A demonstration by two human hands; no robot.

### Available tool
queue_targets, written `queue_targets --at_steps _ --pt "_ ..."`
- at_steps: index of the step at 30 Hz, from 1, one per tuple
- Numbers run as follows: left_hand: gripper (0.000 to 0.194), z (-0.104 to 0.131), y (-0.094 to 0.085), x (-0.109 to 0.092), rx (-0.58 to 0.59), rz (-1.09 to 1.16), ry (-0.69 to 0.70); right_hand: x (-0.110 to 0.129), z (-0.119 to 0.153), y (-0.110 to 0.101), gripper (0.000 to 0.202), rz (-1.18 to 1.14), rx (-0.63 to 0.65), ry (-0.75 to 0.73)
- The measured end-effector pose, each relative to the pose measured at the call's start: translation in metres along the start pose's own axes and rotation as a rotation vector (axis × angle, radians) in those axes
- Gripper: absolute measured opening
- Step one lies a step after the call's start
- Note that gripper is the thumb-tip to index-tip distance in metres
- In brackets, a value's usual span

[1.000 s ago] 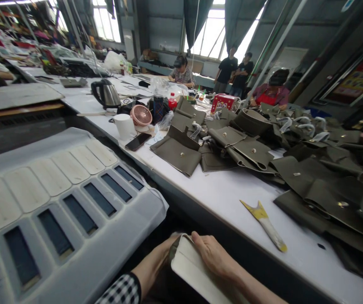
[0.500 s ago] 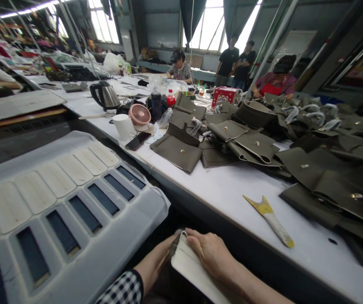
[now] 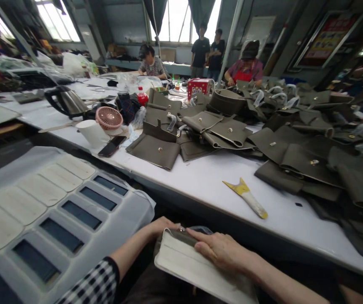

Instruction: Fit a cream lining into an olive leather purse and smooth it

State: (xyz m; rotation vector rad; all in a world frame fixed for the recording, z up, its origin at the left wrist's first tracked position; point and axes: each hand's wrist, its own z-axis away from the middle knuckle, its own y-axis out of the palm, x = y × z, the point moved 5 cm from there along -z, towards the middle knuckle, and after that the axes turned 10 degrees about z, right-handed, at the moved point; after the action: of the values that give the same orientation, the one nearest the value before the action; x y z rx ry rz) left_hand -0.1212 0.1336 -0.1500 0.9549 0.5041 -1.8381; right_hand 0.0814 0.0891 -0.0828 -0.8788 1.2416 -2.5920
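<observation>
Fingers [image 3: 200, 236] of the right hand [image 3: 222, 253] lie flat and close together on the pale panel [image 3: 194, 270], pressing it down. That looks like a hold to keep the piece from sliding, not a pinch. Left hand [image 3: 162, 223] curls around the panel's far-left corner; its fingertips are hidden behind the edge, so I can't tell how they grip. A dark olive layer [image 3: 181, 236] shows at the panel's top edge, under both hands.

Head view: the panel sits low in front of the person, below the edge of the white table [image 3: 219, 185], probably on the lap. The yellow-tipped scraper [image 3: 246, 197] lies on the table just beyond, within reach. Olive bag pieces [image 3: 156, 150] are piled further back and to the right. A grey tray with dark slots [image 3: 58, 211] sits at left.
</observation>
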Motion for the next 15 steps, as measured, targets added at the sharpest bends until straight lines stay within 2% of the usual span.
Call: queue_targets --at_steps 3,7,11,15 --pt "0.043 -0.008 0.003 -0.029 0.146 -0.226 0.002 -0.024 0.028 0.002 0.052 -0.015 0.025 0.006" --pt "0.036 0.009 0.011 -0.057 0.298 -0.439 0.023 -0.043 0.055 0.003 0.052 -0.142 0.035 -0.012" --pt "0.029 0.015 0.016 -0.062 0.322 -0.605 0.027 -0.050 0.061 0.004 0.051 -0.241 0.060 0.012" --pt "0.026 0.009 0.022 -0.057 0.324 -0.738 0.037 -0.049 0.056 0.009 0.049 -0.252 -0.001 0.019"
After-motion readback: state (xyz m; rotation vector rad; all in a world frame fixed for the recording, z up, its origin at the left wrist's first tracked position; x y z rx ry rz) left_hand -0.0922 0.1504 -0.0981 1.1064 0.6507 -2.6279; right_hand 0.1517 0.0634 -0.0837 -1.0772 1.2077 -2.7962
